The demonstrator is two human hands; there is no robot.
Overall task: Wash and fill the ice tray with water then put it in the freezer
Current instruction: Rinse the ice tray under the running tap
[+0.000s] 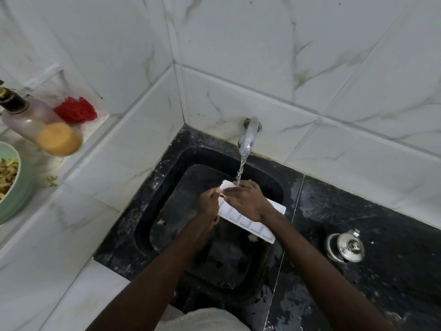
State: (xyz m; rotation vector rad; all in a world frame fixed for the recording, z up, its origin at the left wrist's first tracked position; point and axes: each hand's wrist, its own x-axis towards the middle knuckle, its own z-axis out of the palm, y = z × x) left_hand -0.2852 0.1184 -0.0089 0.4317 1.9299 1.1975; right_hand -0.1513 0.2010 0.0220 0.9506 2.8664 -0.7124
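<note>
A white ice tray [248, 222] with several square cells is held over the black sink [167, 211], its far end under the stream from the metal tap [248, 137]. My left hand [210, 203] grips the tray's left long edge, fingers curled round it. My right hand [245, 201] lies on top of the tray with fingers stretched towards the far end, touching the cells where the water lands. The middle of the tray is hidden under that hand.
A steel kettle [346, 247] stands on the wet black counter [381, 271] to the right. On the left ledge are a bottle with orange liquid [45, 127], a red scrubber [76, 109] and a green bowl of food [9, 185]. White tiled walls enclose the corner.
</note>
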